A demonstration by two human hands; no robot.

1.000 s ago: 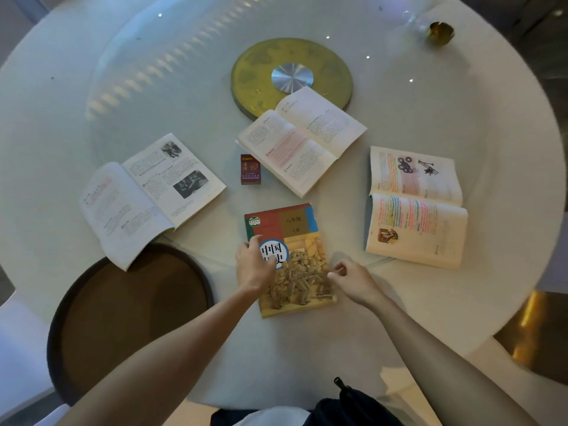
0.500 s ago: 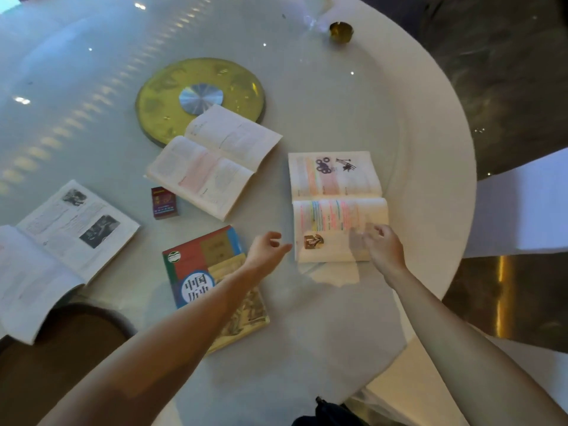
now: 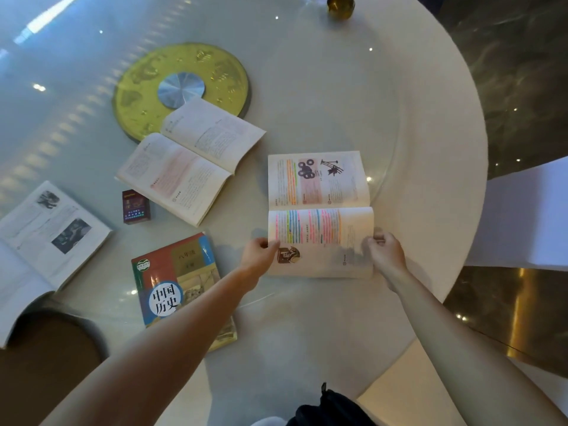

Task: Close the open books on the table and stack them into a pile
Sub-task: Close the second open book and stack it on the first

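head view looks down on a round table (image 3: pixel 430 124) where the highlighted open book (image 3: pixel 319 210) lies flat with its spine running side to side, the near half facing the person. both hands sit at the outer edges of that near half: the left hand (image 3: pixel 258 256) pinches the left margin beside a small printed figure, and the right hand (image 3: pixel 385 252) has its fingers curled round the right edge, thumb on top of the page. each grip is closed lightly on paper rather than spread flat, which reads as the hold needed to lift this half up and fold it away over the far half, so the book closes evenly without twisting. just to the left a closed history book (image 3: pixel 178 287) lies cover up, likely the base of the pile. two more open books wait: one (image 3: pixel 190 161) overlapping the gold turntable disc (image 3: pixel 181 87), another (image 3: pixel 46 238) at the far left. a small dark red box (image 3: pixel 136 206) sits between them.
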